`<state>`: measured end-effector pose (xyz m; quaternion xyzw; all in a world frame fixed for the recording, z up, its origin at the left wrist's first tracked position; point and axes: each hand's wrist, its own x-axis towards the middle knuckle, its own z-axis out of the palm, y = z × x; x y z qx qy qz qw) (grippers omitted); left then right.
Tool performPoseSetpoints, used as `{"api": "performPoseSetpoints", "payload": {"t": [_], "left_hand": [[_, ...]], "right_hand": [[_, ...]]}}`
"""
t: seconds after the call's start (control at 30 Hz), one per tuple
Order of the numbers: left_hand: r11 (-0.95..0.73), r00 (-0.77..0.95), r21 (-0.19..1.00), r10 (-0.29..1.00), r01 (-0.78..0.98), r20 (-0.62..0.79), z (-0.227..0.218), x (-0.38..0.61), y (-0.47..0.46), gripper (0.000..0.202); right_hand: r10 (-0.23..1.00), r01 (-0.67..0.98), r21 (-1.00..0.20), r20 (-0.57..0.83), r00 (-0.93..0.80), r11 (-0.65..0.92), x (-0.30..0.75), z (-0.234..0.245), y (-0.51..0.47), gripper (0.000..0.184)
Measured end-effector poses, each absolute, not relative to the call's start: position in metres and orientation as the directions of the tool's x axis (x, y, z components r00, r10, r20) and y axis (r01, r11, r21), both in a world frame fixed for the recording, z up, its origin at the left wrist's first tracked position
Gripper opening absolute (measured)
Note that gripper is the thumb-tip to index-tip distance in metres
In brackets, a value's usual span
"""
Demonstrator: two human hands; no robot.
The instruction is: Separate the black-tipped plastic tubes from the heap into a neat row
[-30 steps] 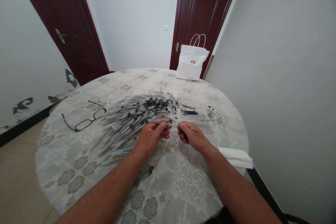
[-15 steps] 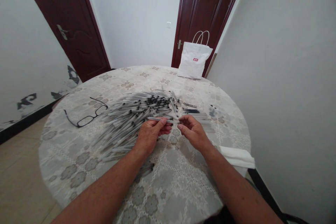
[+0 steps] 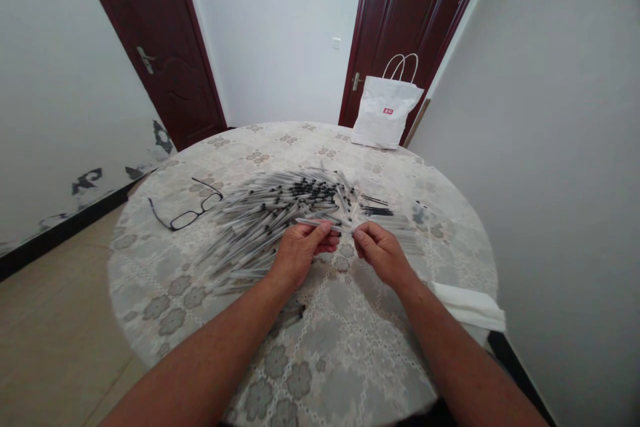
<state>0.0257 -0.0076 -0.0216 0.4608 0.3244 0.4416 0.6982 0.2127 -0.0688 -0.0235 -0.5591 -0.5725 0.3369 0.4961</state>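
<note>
My left hand (image 3: 300, 250) pinches a grey pen barrel (image 3: 314, 222) between thumb and fingers, held level just above the round table (image 3: 200, 293). My right hand (image 3: 381, 252) is closed in a pinch a little right of the pen's black-tipped end; what it holds is too small to make out. A big heap of grey pens with black tips (image 3: 270, 213) lies spread behind and left of my left hand. A few thin black refills (image 3: 376, 211) and clear tubes (image 3: 400, 223) lie just beyond my right hand.
Black-framed glasses (image 3: 187, 208) lie at the left of the heap. A white paper bag (image 3: 387, 113) stands at the table's far edge before a dark door. A folded white cloth (image 3: 467, 307) hangs at the right edge. A wall is close on the right.
The view has swung left, shifting everything rightward in the picture. My hands, joined at the pen before, now have a small gap between right fingertips and the pen's end.
</note>
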Motion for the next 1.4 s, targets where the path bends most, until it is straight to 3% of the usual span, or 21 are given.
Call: {"api": "performPoseSetpoints", "payload": {"t": [0.07, 0.27, 0.37, 0.5, 0.6, 0.8, 0.9, 1.0, 1.13, 1.3, 1.4], "left_hand": [[0.187, 0.4, 0.927, 0.915, -0.327, -0.044, -0.0226, 0.0259, -0.0077, 0.037], [0.203, 0.412, 0.912, 0.91, -0.356, -0.042, -0.0214, 0.0269, -0.0097, 0.034], [0.211, 0.411, 0.911, 0.91, -0.355, -0.051, -0.019, 0.0271, -0.0108, 0.032], [0.215, 0.407, 0.912, 0.912, -0.35, -0.059, -0.0181, 0.0277, -0.0112, 0.032], [0.211, 0.399, 0.911, 0.915, -0.355, -0.057, -0.0186, 0.0281, -0.0109, 0.035], [0.205, 0.415, 0.913, 0.909, -0.352, -0.044, -0.0188, 0.0272, -0.0106, 0.035], [0.206, 0.419, 0.918, 0.907, -0.34, -0.048, -0.0191, 0.027, -0.01, 0.035], [0.197, 0.417, 0.921, 0.908, -0.335, -0.042, -0.0199, 0.0271, -0.0095, 0.034], [0.188, 0.406, 0.919, 0.913, -0.347, -0.033, -0.0211, 0.0272, -0.0088, 0.035], [0.195, 0.42, 0.918, 0.907, -0.344, -0.035, -0.0222, 0.0274, -0.0079, 0.034], [0.185, 0.409, 0.922, 0.912, -0.342, -0.031, -0.0225, 0.0275, -0.0077, 0.033]], "right_hand": [[0.972, 0.27, -0.949, 0.203, 0.121, 0.165, 0.2118, -0.0228, -0.0695, 0.024], [0.989, 0.129, -0.987, 0.107, 0.1, 0.094, 0.2107, -0.0281, -0.0694, 0.037], [0.994, 0.191, -0.981, 0.051, 0.096, 0.032, 0.2128, -0.031, -0.0688, 0.049], [0.99, 0.284, -0.956, 0.103, 0.098, 0.071, 0.2148, -0.0294, -0.0696, 0.04], [0.984, 0.235, -0.966, 0.137, 0.113, 0.108, 0.2142, -0.0279, -0.0705, 0.029], [0.994, 0.065, -0.996, 0.064, 0.093, 0.058, 0.2124, -0.0313, -0.07, 0.041], [0.993, 0.123, -0.992, 0.031, 0.118, 0.017, 0.2142, -0.0325, -0.0689, 0.048], [0.991, 0.209, -0.977, 0.065, 0.118, 0.039, 0.2158, -0.0316, -0.0682, 0.041], [0.986, 0.132, -0.986, 0.118, 0.117, 0.102, 0.2145, -0.0284, -0.0688, 0.028], [0.992, -0.008, -0.997, 0.071, 0.101, 0.072, 0.2127, -0.029, -0.0689, 0.041], [0.994, 0.006, -1.0, 0.0, 0.105, 0.0, 0.2141, -0.0322, -0.0673, 0.049]]}}
